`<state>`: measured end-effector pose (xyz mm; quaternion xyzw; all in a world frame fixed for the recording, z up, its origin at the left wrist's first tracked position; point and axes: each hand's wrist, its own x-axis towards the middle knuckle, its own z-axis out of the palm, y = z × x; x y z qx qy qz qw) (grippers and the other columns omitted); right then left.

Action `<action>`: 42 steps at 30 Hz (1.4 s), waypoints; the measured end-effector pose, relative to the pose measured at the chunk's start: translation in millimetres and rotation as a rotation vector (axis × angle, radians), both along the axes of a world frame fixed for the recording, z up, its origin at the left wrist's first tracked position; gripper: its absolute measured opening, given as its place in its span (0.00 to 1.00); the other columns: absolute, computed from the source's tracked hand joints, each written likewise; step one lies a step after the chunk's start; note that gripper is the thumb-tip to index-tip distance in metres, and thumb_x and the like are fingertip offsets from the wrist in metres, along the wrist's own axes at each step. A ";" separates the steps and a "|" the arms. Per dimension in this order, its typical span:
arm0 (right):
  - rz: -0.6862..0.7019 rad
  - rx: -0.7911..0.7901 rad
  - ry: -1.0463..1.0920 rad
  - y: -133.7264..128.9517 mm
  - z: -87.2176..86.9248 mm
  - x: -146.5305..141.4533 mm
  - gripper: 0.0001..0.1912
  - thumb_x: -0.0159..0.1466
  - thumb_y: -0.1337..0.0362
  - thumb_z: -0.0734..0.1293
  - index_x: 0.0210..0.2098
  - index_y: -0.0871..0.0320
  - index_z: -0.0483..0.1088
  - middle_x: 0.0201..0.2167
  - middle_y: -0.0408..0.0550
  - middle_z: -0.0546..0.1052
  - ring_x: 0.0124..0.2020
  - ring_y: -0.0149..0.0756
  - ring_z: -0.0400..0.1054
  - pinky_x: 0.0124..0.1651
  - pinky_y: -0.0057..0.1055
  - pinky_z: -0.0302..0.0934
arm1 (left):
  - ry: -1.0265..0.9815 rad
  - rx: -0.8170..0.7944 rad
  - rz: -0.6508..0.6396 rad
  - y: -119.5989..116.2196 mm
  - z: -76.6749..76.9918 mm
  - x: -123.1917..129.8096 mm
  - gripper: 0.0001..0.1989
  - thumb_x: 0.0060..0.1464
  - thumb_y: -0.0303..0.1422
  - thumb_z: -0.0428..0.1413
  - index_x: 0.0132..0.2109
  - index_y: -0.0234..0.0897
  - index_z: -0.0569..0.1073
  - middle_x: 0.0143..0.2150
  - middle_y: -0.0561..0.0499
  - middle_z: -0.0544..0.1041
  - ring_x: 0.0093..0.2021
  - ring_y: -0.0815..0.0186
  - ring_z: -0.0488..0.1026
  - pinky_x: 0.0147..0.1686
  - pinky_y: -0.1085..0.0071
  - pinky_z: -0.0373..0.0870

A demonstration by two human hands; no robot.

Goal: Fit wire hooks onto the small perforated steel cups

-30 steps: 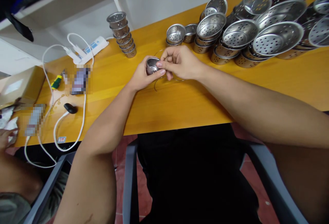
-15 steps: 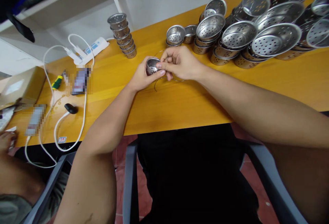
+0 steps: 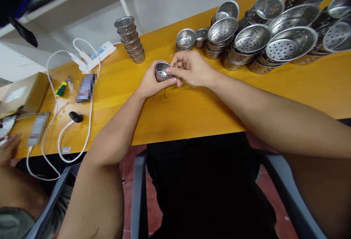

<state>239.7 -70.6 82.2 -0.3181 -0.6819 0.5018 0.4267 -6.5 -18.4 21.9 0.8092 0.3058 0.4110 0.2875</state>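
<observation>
A small perforated metal cup (image 3: 161, 71) is held by my left hand (image 3: 150, 81), whose fingers and thumb wrap round its side. My right hand (image 3: 190, 67) meets it at the right rim, thumb and index finger pinched together. Thin wire (image 3: 165, 93) curves out from beneath and behind the hands in several places, and it seems to run into the right-hand pinch. My fingers cover the exact spot where wire and cup meet.
Behind stands a stack of small perforated cups (image 3: 132, 40). More perforated metal cups (image 3: 223, 30) and wide bowls (image 3: 290, 45) crowd the right. Leftward are a power strip (image 3: 98, 54), phone (image 3: 85, 87), white cable (image 3: 90, 129), cardboard box (image 3: 26, 94) and another person's hand (image 3: 9, 147).
My hands and the cup stay almost in place, with only a slight shift of the fingers. At far left, the other person's hand has moved a little and its fingers are more spread.
</observation>
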 end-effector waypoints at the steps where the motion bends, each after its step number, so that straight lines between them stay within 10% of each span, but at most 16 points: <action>1: 0.000 0.000 0.000 0.3 -0.3 -0.1 0.31 0.67 0.38 0.92 0.37 0.47 0.73 0.22 0.40 0.80 0.21 0.37 0.74 0.23 0.34 0.68 | -0.005 0.002 -0.005 0.3 -0.4 0.1 0.49 0.54 0.73 0.80 0.66 0.44 0.78 0.59 0.44 0.87 0.59 0.52 0.88 0.66 0.49 0.87; 36: -0.015 0.086 -0.020 -0.7 -5.4 -3.5 0.30 0.71 0.37 0.89 0.39 0.49 0.73 0.24 0.40 0.77 0.23 0.37 0.71 0.26 0.35 0.64 | 0.096 0.125 0.004 9.2 -8.7 -7.6 0.49 0.62 0.74 0.74 0.72 0.47 0.74 0.63 0.44 0.85 0.67 0.47 0.87 0.76 0.44 0.81; 42: -0.093 0.162 -0.047 3.3 -9.3 1.9 0.32 0.70 0.32 0.87 0.51 0.48 0.78 0.37 0.45 0.83 0.28 0.38 0.74 0.31 0.38 0.69 | 0.031 0.150 0.014 13.2 -13.3 -6.3 0.50 0.62 0.73 0.74 0.75 0.53 0.69 0.67 0.45 0.82 0.70 0.48 0.86 0.77 0.46 0.81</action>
